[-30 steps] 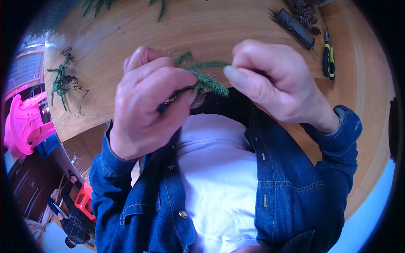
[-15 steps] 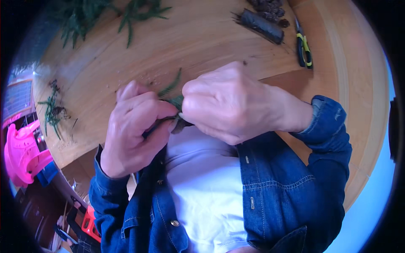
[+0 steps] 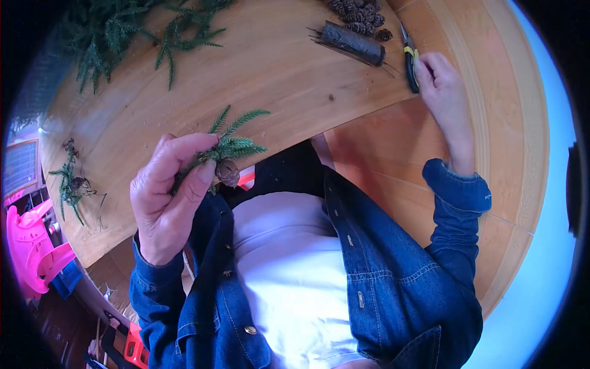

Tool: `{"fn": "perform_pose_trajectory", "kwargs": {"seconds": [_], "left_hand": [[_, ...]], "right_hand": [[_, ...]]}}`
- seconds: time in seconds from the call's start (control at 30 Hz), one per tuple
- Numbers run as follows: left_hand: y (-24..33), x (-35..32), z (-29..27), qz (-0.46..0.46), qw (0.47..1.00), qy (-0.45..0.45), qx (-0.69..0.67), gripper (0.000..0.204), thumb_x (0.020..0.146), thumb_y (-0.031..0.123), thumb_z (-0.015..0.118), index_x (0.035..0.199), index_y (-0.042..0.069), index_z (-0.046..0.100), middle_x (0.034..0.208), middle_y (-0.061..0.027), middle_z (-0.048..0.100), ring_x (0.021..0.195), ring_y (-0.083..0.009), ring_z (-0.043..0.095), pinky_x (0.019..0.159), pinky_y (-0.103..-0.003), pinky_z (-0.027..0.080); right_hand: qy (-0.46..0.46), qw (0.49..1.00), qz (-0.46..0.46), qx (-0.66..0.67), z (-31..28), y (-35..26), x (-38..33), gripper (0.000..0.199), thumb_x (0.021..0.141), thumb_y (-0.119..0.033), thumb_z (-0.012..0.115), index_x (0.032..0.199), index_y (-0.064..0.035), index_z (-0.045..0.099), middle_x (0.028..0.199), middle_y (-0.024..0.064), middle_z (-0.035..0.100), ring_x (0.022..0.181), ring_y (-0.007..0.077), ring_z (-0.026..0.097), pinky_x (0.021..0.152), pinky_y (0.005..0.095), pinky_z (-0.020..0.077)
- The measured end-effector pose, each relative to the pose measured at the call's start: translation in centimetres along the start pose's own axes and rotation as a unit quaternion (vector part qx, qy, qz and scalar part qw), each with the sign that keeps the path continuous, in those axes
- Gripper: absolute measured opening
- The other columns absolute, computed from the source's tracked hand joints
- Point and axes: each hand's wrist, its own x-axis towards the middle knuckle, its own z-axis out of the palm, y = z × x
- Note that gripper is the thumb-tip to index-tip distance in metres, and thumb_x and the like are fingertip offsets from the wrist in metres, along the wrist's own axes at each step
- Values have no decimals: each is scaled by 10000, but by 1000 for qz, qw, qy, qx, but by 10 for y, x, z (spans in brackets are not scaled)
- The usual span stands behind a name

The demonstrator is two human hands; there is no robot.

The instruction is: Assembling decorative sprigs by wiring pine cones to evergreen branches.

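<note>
Over the near left part of the table, my left hand pinches a small green pine sprig between thumb and fingers. A brown pine cone hangs at the sprig's base, just beyond the thumb tip. Far to the right, my right hand is at the yellow-and-black handles of the long-nose pliers, fingers closed round one handle. The pliers still lie on the board, their pointed jaws facing away from me.
A dark bundle of thin wires lies left of the pliers, with several pine cones behind it. Green branches cover the far left. A finished-looking sprig with cones rests at the left edge. A pink chair stands beyond.
My right hand has left the sprig and reached out right to the pliers. My left hand keeps the sprig, now turned so its cone shows.
</note>
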Motion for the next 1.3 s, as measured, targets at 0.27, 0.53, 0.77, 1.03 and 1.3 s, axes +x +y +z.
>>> {"fn": "perform_pose_trajectory", "kwargs": {"seconds": [0.27,0.53,0.77,1.03,1.3], "left_hand": [[-7,5,5,53,997,-33,-40,222,863,7,599,1076,-53,585,920,-26,578,825,-77,502,739,-192,393],[-12,4,10,56,995,-40,-77,225,890,5,568,1107,-52,574,923,-17,607,789,-60,518,724,-176,404],[-12,2,11,31,993,-15,-111,219,898,6,554,1108,-52,572,905,-17,620,797,-54,542,719,-182,429],[-11,7,5,9,992,-44,-117,219,904,16,547,1106,-68,561,903,-44,636,784,-62,572,692,-193,455],[-7,1,6,-5,982,-36,-187,208,906,9,539,1090,-87,554,879,-83,645,720,-91,598,663,-218,482]], "right_hand": [[-116,975,63,-178,26,54,-15,295,901,-278,567,899,16,553,828,190,574,742,348,554,671,411,448],[-164,964,211,-15,14,58,-9,313,879,-302,585,902,10,576,857,145,610,725,260,593,621,373,462],[-23,746,413,522,-9,31,-37,262,859,-285,593,897,-25,598,965,156,597,689,187,553,609,292,464],[-53,669,161,723,-28,-67,-51,318,698,-185,629,976,-43,568,1098,178,522,902,234,494,760,321,422],[-280,833,-15,476,0,-129,-35,237,649,-52,574,878,10,577,963,121,502,863,213,504,751,289,403]]}}
